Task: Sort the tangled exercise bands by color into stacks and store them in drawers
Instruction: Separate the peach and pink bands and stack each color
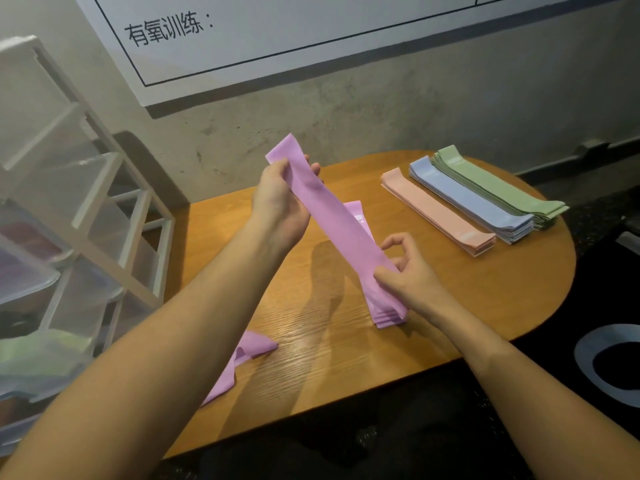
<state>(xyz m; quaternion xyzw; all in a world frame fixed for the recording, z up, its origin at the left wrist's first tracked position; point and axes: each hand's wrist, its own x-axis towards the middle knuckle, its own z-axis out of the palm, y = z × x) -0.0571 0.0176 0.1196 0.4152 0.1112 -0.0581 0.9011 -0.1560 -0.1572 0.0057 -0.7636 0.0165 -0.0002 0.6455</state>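
I hold a purple exercise band [341,223] stretched flat between both hands above the wooden table [450,306]. My left hand [282,202] grips its far end, raised. My right hand [405,275] pinches its near end just over a purple stack [384,315] lying on the table. A loose, twisted purple band [239,362] lies near the front left edge, partly under my left forearm. At the back right lie three neat stacks side by side: pink [440,211], blue [474,202] and green [502,188].
A white drawer unit [86,220] with clear plastic drawers stands left of the table; greenish bands [41,355] show in a lower drawer. A concrete wall with a whiteboard [277,36] is behind. The floor on the right is dark with a white ring marking [588,362].
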